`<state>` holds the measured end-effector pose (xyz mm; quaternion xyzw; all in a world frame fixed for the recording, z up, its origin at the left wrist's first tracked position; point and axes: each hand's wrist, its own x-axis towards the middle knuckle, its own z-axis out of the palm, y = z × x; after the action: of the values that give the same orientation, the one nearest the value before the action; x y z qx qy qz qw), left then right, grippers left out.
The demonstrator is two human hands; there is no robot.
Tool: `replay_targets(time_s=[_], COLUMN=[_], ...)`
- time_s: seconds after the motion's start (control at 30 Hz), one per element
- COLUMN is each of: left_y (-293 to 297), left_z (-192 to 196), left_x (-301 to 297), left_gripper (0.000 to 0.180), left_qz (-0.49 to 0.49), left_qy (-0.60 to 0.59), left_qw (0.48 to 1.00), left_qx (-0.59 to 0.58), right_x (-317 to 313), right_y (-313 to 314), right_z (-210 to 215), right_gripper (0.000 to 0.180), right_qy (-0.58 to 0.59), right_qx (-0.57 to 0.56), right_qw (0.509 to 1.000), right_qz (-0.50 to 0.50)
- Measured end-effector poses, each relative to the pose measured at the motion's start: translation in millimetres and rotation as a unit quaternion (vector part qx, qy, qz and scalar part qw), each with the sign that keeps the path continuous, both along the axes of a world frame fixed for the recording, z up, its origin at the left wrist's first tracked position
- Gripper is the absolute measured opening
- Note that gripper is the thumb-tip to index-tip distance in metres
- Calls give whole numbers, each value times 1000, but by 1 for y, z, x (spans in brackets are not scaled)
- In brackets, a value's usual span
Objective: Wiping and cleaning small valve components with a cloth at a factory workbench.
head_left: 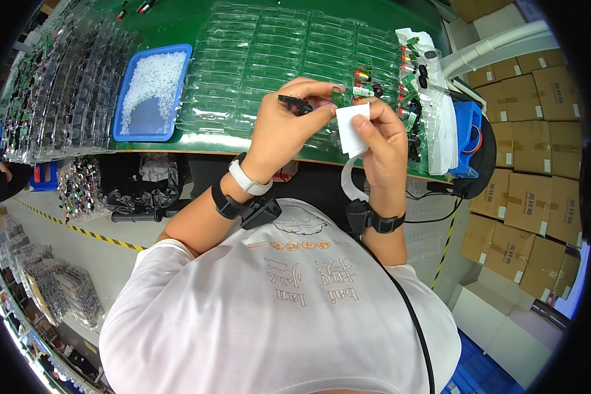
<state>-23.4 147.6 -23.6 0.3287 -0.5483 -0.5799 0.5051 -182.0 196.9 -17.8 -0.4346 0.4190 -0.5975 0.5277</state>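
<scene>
- Nearest the camera is the person's white T-shirt [276, 315], filling the lower middle of the view; a black cable [410, 308] runs over its right shoulder.
- Both forearms rise from it; the left wrist wears a white band [248, 180] with a black strap and a small black device [259, 211] below it, and the right wrist a black strap [381, 223].
- The left hand [279, 128] is closed in a pinch: fingertips grip a small green circuit board [341, 97], with a small black part [294, 102] sticking out on its left side.
- The right hand [384, 141] is closed too, thumb and fingers clamping a white cloth [352, 128] just below and touching the board; a strip of it hangs toward the wrist.
- So the board sits between the two hands, above the table's near edge.
- Beyond lies the green table [177, 20], covered with clear plastic blister trays [276, 46].
- To the left stands a blue tray [121, 128] of white pellets.
- To the right lie more green boards with coloured connectors [410, 72], and further right stacked cardboard boxes [525, 151].
</scene>
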Motion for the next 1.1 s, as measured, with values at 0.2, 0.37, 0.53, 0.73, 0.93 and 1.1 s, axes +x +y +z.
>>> replay_targets(time_s=[0.2, 0.37, 0.53, 0.73, 0.93, 1.1], left_y=[6, 8, 9, 11, 12, 13], left_z=[4, 6, 7, 8, 8, 8], left_x=[-6, -8, -8, -9, -10, -11], left_gripper=[26, 25, 25, 27, 29, 30], left_qz=[33, 27, 37, 51, 55, 57], left_qy=[-35, -42, -38, -54, -73, -75], left_qw=[997, 996, 993, 984, 978, 976], left_qx=[-65, -75, -104, -160, -185, -194], right_x=[12, 12, -3, 9, 12, 13], right_y=[2, 8, 6, 4, 6, 6], right_z=[1, 4, -6, -12, -10, -11], right_gripper=[11, 11, 10, 10, 11, 11], right_qy=[31, -48, -68, -32, -32, -25], right_qx=[-130, -108, -87, -95, -93, -95], right_qw=[988, 992, 993, 992, 990, 989], right_qz=[-81, -43, -46, -83, -97, -108])
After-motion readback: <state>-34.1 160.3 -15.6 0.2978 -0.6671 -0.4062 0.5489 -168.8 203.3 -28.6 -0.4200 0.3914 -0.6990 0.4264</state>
